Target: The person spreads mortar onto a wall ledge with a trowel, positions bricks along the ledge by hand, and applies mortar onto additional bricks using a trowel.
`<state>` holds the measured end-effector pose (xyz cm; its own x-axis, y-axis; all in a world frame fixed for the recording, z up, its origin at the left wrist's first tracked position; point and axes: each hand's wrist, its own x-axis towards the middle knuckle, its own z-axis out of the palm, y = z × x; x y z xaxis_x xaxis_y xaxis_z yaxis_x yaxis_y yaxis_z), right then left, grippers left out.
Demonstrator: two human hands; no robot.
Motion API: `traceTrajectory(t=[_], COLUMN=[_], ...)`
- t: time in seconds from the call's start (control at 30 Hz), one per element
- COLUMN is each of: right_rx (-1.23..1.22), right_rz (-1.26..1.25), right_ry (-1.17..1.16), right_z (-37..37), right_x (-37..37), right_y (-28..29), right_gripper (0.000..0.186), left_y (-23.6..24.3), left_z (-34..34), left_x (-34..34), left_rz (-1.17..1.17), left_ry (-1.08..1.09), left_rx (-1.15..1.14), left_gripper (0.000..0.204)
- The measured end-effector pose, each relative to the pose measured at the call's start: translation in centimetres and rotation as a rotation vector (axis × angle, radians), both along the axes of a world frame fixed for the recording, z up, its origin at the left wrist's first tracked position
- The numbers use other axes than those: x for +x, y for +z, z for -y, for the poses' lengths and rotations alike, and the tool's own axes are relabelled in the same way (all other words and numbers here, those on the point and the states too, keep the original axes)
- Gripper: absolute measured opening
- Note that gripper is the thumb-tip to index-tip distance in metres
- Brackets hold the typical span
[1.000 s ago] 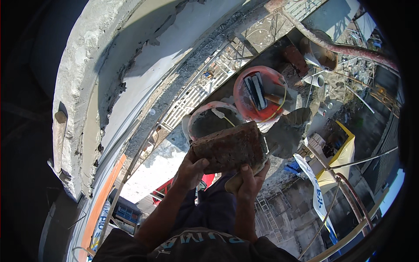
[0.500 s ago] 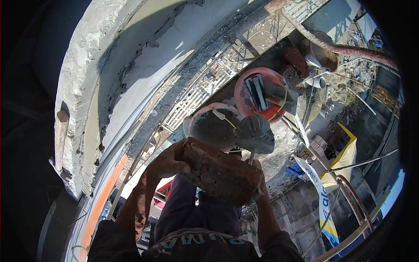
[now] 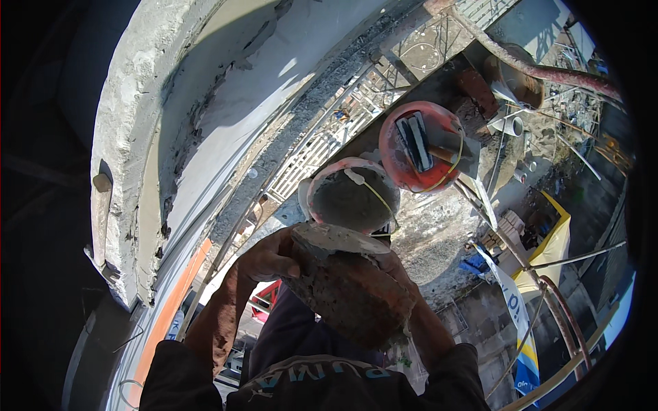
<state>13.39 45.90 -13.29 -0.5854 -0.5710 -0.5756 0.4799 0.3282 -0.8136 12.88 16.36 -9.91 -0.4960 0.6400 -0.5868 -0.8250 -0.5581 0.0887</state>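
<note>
Brick, reddish, crusted with grey mortar, held up close under the camera in both hands, tilted, one end higher. Left hand on its left end, thumb on top and fingers curled under; right hand mostly hidden behind the brick, fingers seem wrapped round the far side, so the grip there can't be fully checked. Just beyond the brick sits a red pan of wet mortar, and past it a second red pan with a float and a wooden-handled tool lying in it, both on a rough platform. Curved plastered wall to the left. Open drop below the person's legs, street and a red vehicle far down, scaffold pipes to the right. Risks, as I judge them: the brick is heavy and crumbly, loose mortar could break off or the brick slip and fall through the gap; swinging it could knock the near pan off the platform edge.
</note>
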Motion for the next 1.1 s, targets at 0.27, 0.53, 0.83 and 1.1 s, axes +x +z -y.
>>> traceTrajectory(t=[0.27, 0.53, 0.83, 1.1], right_rx=[-0.081, -0.093, 0.026, 0.198], right_rz=[-0.243, -0.4, -0.631, -0.552], right_ry=[0.0, -0.028, 0.142, 0.129], right_z=[0.3, -1.3, -7.2, -8.9], right_x=[-2.2, -3.3, -4.9, -5.3], right_y=[1.6, 1.3, 2.9, 5.0], right_gripper=[0.038, 0.044, 0.045, 0.035], left_y=[0.1, -1.0, -1.5, -2.1], left_z=[0.7, 3.1, 4.7, 6.2], left_x=[-0.3, -0.9, -1.3, -3.4], left_rz=[-0.005, -0.071, -0.108, -0.183], left_ry=[0.038, 0.014, -0.014, -0.117], left_rx=[-0.037, -0.057, -0.179, -0.271], left_gripper=[0.099, 0.099, 0.096, 0.093])
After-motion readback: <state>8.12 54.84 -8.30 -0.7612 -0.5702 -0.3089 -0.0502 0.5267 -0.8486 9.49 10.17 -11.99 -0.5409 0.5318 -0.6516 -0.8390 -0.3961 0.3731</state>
